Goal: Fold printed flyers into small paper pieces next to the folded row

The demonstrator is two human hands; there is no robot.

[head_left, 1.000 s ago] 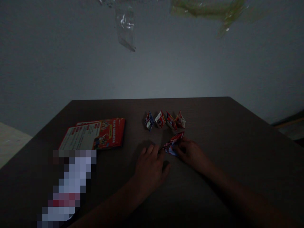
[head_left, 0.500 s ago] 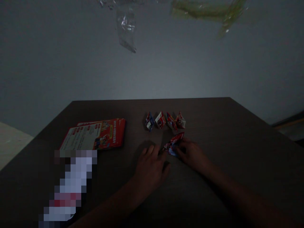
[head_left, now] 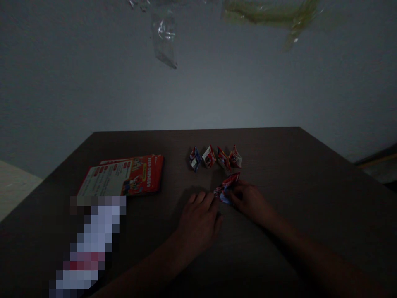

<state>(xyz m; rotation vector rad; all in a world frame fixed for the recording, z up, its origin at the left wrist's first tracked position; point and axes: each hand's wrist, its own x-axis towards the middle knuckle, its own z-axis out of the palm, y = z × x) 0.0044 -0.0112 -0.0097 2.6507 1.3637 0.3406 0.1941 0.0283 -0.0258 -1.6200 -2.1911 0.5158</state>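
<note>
My right hand (head_left: 250,201) pinches a small folded paper (head_left: 228,188), printed in red and light blue, between thumb and fingers just above or on the table. Close by on its left, my left hand (head_left: 198,217) lies palm down with bent fingers. Its index fingertip is at the paper's left edge; whether they touch I cannot tell. Behind the hands stand several small folded paper pieces in a row: a blue and white piece (head_left: 195,159), a red and white piece (head_left: 209,157), a mostly red piece (head_left: 223,159) and a pale one (head_left: 235,157).
On the left of the dark table (head_left: 269,153) lies a stack of red and white printed cards or booklets (head_left: 144,176). A blurred-out pale object (head_left: 89,248) is in front of it. The wall (head_left: 198,99) rises behind the table, with clear plastic (head_left: 166,37) and yellowish tape (head_left: 263,14) on it.
My left hand's fingers have drawn in and curled more, shifting slightly right. My right hand keeps its pinch on the folded paper, almost still.
</note>
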